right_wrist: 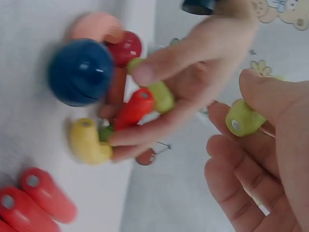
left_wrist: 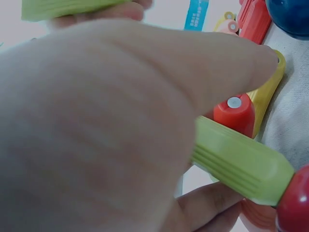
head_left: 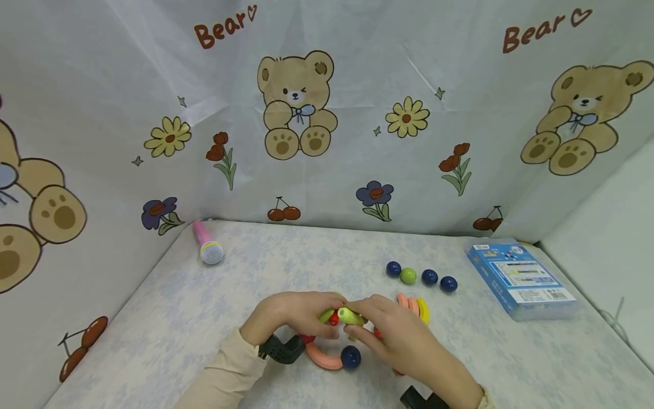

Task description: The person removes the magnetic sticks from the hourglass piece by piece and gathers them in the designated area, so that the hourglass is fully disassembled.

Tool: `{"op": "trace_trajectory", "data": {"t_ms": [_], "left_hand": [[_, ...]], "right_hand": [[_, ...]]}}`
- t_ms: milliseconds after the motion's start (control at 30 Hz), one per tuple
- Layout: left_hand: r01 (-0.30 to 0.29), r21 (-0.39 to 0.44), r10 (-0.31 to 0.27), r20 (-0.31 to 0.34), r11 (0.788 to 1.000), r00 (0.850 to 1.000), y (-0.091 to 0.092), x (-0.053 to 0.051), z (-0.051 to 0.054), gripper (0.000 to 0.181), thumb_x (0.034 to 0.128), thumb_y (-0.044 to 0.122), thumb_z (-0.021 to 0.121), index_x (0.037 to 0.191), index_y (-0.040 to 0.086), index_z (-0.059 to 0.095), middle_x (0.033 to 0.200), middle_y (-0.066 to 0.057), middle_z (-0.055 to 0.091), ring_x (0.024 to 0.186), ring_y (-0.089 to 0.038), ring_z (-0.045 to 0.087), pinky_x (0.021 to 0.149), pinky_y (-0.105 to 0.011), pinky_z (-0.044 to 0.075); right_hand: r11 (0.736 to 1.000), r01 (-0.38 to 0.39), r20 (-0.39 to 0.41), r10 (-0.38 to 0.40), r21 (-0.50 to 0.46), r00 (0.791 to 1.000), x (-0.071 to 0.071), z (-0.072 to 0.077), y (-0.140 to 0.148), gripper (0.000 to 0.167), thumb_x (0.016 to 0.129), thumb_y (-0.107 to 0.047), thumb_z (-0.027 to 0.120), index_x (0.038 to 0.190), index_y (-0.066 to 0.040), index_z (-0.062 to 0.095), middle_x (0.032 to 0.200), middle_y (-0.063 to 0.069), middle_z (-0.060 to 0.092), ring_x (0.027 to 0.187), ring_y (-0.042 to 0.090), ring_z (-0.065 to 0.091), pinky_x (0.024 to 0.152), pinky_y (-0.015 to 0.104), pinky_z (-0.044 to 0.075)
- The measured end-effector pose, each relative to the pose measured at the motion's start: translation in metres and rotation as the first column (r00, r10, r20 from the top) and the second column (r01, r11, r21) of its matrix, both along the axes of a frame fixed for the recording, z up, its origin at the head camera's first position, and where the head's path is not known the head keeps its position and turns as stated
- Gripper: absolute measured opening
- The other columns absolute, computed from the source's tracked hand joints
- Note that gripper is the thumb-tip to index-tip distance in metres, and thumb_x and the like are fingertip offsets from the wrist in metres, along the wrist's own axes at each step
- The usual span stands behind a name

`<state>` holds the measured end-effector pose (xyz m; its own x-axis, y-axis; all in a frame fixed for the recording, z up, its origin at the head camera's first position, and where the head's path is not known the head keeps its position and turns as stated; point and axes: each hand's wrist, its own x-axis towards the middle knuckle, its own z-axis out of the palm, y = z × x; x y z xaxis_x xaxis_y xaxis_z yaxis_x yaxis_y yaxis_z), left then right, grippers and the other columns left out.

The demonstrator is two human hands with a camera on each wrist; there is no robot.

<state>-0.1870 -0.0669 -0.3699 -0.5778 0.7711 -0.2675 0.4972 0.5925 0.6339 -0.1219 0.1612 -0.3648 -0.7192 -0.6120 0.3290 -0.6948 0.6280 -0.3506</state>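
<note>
Head view: over the bench [head_left: 286,255], the right hand [head_left: 398,335] pinches a green rod [head_left: 351,316] with the end bare, presumably so that end can meet another piece. The left hand [head_left: 298,312] curls close beside it. Nearer the body, a pink arc [head_left: 324,359] touches a blue ball [head_left: 351,357]. Four balls [head_left: 430,277] lie farther off, perhaps so they do not roll among the fingers; the box [head_left: 521,278] and mic [head_left: 209,244] sit out at the sides, likely for elbow room

Left wrist view: a second rod [left_wrist: 236,159] runs out from the left hand, its far end against a red ball [left_wrist: 297,198], so the grip seems meant to steady that joint

Right wrist view: the left thumb and fingers pinch the second rod; whether they also grip the red rod [right_wrist: 136,107] beside it, I cannot tell. The right hand's thumb and forefinger hold the green rod, the other fingers loosely spread, probably leaving it easy to turn
</note>
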Motion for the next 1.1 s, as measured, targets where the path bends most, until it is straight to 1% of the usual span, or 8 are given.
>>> {"op": "trace_trajectory", "data": {"t_ms": [133,267,400,500,567,700,900,1100], "left_hand": [[-0.005,-0.008,0.005,0.006,1.0,1.0,0.0,0.0,0.0,0.036,0.0977,0.021,0.071,0.132,0.018,0.063,0.119,0.005,0.056,0.088,-0.006,0.05,0.076,-0.023,0.043],[-0.029,-0.004,0.029,0.03,1.0,0.999,-0.001,0.0,0.001,0.039,0.0973,0.021,0.071,0.135,0.018,0.062,0.118,0.005,0.055,0.09,-0.007,0.051,0.078,-0.023,0.044],[-0.027,-0.003,0.027,0.026,1.0,0.999,-0.001,0.0,0.001,0.037,0.0972,0.02,0.072,0.133,0.016,0.063,0.123,0.006,0.055,0.094,-0.007,0.052,0.081,-0.023,0.045],[-0.017,-0.001,0.017,0.02,1.0,1.0,0.0,0.0,0.0,0.036,0.0975,0.019,0.071,0.132,0.014,0.064,0.128,0.005,0.056,0.097,-0.007,0.052,0.083,-0.022,0.045],[-0.01,0.002,0.01,0.02,1.0,1.0,0.001,-0.001,-0.001,0.035,0.0979,0.019,0.071,0.132,0.014,0.064,0.13,0.004,0.056,0.098,-0.007,0.052,0.084,-0.021,0.045],[0.014,-0.002,-0.014,0.003,1.0,1.0,0.001,-0.001,-0.001,0.033,0.0992,0.02,0.069,0.131,0.014,0.064,0.133,0.004,0.055,0.099,-0.007,0.052,0.084,-0.021,0.045],[0.022,-0.017,-0.022,-0.012,1.0,1.0,0.001,-0.001,0.0,0.036,0.1001,0.023,0.068,0.134,0.013,0.063,0.137,0.003,0.054,0.099,-0.004,0.051,0.085,-0.021,0.045],[0.013,-0.001,-0.013,0.003,1.0,1.0,0.001,0.0,-0.001,0.031,0.0993,0.02,0.069,0.13,0.013,0.064,0.135,0.003,0.055,0.099,-0.004,0.051,0.086,-0.021,0.045]], "right_hand": [[0.999,0.03,0.028,-0.029,-0.038,0.999,0.004,0.013,0.001,0.031,0.101,-0.039,0.066,0.126,-0.02,0.066,0.097,-0.015,0.066,0.08,-0.001,0.056,0.066,0.02,0.05],[0.997,0.021,0.018,-0.02,-0.072,1.0,0.009,0.022,0.0,0.03,0.101,-0.037,0.067,0.125,-0.019,0.062,0.101,-0.014,0.069,0.079,-0.003,0.057,0.066,0.02,0.052],[0.996,-0.015,-0.065,0.009,-0.088,0.998,0.012,0.025,0.0,0.026,0.1,-0.034,0.069,0.122,-0.02,0.065,0.108,-0.014,0.07,0.086,-0.002,0.059,0.071,0.021,0.054],[0.995,-0.041,-0.162,0.026,-0.094,0.986,0.013,0.024,0.001,0.026,0.098,-0.03,0.073,0.121,-0.02,0.067,0.11,-0.014,0.071,0.09,-0.001,0.06,0.073,0.021,0.054],[0.994,-0.051,-0.205,0.03,-0.097,0.978,0.014,0.025,0.002,0.027,0.096,-0.029,0.075,0.121,-0.02,0.067,0.111,-0.014,0.071,0.093,0.0,0.062,0.076,0.023,0.055],[0.993,-0.062,-0.238,0.036,-0.101,0.971,0.018,0.03,0.003,0.025,0.097,-0.03,0.074,0.12,-0.024,0.068,0.116,-0.015,0.068,0.103,0.003,0.064,0.083,0.029,0.058],[0.985,-0.1,-0.293,0.055,-0.14,0.955,0.025,0.036,0.004,0.025,0.102,-0.04,0.064,0.121,-0.025,0.069,0.118,-0.013,0.067,0.098,0.005,0.065,0.082,0.027,0.058],[0.981,-0.134,-0.314,0.085,-0.14,0.946,0.026,0.036,0.002,0.025,0.097,-0.031,0.074,0.121,-0.026,0.069,0.118,-0.012,0.067,0.101,0.008,0.066,0.084,0.031,0.059]]}}
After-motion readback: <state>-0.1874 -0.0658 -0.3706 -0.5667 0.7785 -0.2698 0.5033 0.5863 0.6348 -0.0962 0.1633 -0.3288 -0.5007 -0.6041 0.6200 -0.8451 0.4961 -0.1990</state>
